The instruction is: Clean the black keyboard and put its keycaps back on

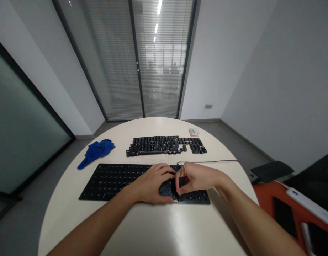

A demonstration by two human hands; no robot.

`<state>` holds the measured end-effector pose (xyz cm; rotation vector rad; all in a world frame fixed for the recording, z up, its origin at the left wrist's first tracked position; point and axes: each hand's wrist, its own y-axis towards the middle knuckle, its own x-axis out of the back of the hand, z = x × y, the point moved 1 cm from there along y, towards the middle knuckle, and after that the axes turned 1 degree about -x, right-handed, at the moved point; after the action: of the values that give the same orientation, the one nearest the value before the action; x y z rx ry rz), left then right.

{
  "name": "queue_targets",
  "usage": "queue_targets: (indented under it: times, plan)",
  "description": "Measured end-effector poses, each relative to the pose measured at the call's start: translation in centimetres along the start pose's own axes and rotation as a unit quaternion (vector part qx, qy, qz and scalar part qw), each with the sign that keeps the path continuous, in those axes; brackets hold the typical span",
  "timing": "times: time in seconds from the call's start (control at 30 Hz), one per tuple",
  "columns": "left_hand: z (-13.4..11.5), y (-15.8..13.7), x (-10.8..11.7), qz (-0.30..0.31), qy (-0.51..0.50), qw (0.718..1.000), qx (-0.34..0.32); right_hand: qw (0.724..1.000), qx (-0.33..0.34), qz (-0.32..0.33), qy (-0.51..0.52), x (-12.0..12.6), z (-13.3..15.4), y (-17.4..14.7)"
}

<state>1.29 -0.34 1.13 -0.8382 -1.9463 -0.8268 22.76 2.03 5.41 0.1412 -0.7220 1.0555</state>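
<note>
A black keyboard base (113,181), its keycaps off, lies across the near part of the table. My left hand (156,183) rests on its right half, fingers stretched forward and thumb along the near edge. Just right of it, my right hand (189,177) is closed in a pinch, fingertips down at the base. Something small and dark shows between thumb and fingers, too hidden to name. Beyond the base, loose black keycaps (155,144) are laid out in keyboard order, with a gap towards the right.
A blue cloth (97,151) lies crumpled at the left. Far right on the round white table (153,124) sits a small clear bag (194,132). The keyboard's cable (212,161) runs over the right edge. An orange chair seat (270,192) holds a phone (284,215) and a white power strip (309,204).
</note>
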Motion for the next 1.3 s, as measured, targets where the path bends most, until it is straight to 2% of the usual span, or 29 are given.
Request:
queue_targets:
  times: [0.23, 0.4, 0.5, 0.6, 0.73, 0.83, 1.03, 1.3]
  plan:
    - [0.1, -0.1, -0.1, 0.001, -0.010, 1.000, 0.003, 0.996, -0.025, -0.030, 0.086, 1.1, -1.3, -0.7]
    - [0.0, -0.1, -0.1, 0.001, -0.013, 1.000, 0.005, 0.990, -0.024, -0.040, 0.131, 1.0, -2.2, -0.7]
    - [0.1, -0.1, 0.0, -0.007, -0.030, 1.000, 0.003, 0.988, -0.022, -0.080, 0.133, 0.8, -2.6, -0.5]
    - [0.4, -0.1, -0.1, -0.042, -0.082, 0.996, 0.009, 0.980, -0.003, -0.153, 0.127, 0.6, -3.1, 0.0]
    - [1.2, -0.2, -0.4, -0.124, -0.158, 0.975, 0.092, 0.954, 0.022, -0.258, 0.151, 0.1, -3.2, 0.9]
    - [1.7, 0.0, -0.4, -0.159, -0.204, 0.956, 0.141, 0.935, 0.023, -0.314, 0.161, -0.5, -3.1, 1.7]
    - [1.9, 0.4, -0.3, -0.192, -0.243, 0.938, 0.158, 0.921, 0.036, -0.327, 0.208, -1.2, -3.2, 2.4]
    - [2.6, 0.3, -0.6, -0.212, -0.309, 0.912, 0.165, 0.919, 0.058, -0.365, 0.135, -0.9, -2.6, 2.2]
